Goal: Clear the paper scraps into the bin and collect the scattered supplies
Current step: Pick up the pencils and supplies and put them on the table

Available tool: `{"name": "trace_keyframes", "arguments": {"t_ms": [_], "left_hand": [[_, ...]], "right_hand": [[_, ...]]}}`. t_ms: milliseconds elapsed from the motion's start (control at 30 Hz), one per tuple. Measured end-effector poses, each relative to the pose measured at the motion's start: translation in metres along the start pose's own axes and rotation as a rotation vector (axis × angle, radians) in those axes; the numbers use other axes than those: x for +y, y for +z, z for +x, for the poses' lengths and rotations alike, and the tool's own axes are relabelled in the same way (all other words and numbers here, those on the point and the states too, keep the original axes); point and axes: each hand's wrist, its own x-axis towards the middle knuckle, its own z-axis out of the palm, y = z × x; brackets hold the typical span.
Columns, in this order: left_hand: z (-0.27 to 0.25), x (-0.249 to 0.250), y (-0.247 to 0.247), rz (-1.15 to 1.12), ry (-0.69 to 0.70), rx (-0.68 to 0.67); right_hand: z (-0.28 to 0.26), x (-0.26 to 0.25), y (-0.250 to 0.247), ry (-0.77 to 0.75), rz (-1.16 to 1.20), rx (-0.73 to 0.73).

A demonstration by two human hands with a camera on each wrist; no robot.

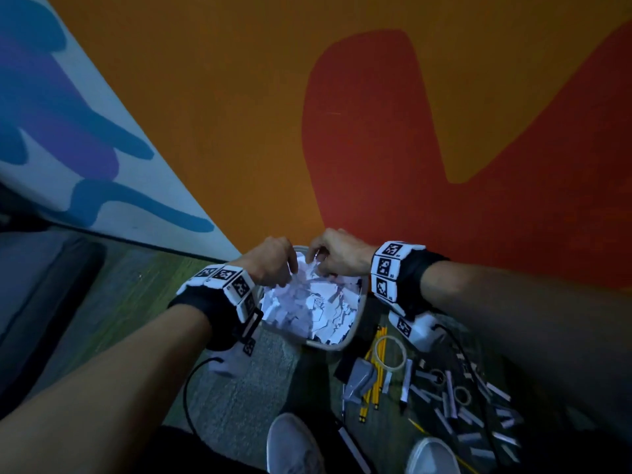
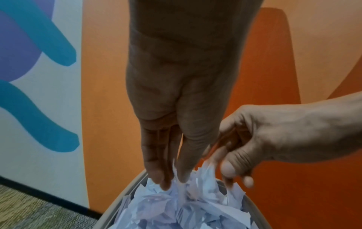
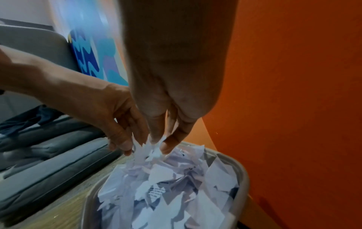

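Observation:
A light grey bin (image 1: 356,323) stands on the floor against the orange wall, heaped with white paper scraps (image 1: 307,304). Both hands hang over its far side, fingers pointing down into the heap. My left hand (image 1: 293,268) pinches a thin scrap between thumb and fingers (image 2: 156,176), the tips touching the pile (image 2: 176,209). My right hand (image 1: 318,265) is just to its right, and in the right wrist view its thumb and fingers (image 3: 156,134) pinch a small bunch of scraps above the bin (image 3: 243,175). The two hands nearly touch.
On the floor right of the bin lie yellow pencils (image 1: 373,371), a tape ring (image 1: 390,352), a grey packet (image 1: 359,379) and several markers and small rolls (image 1: 451,401). My shoes (image 1: 294,443) are in front. A dark grey cushion (image 1: 41,285) lies at the left.

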Motion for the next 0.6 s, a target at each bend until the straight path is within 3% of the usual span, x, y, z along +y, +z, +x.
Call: {"name": "trace_keyframes", "arguments": {"t_ms": [167, 367, 467, 600], "left_hand": [[0.008, 0.002, -0.005, 0.061, 0.029, 0.100], [-0.004, 0.082, -0.014, 0.056, 0.310, 0.172], [-0.009, 0.141, 0.008, 0.070, 0.479, 0.076], [-0.008, 0.208, 0.073, 0.168, 0.630, -0.192]], "right_hand": [[-0.020, 0.009, -0.008, 0.034, 0.052, -0.002], [-0.088, 0.046, -0.031, 0.185, -0.223, -0.010], [-0.135, 0.081, -0.026, 0.312, -0.251, -0.056], [-0.205, 0.149, 0.009, 0.501, -0.119, -0.148]]}}
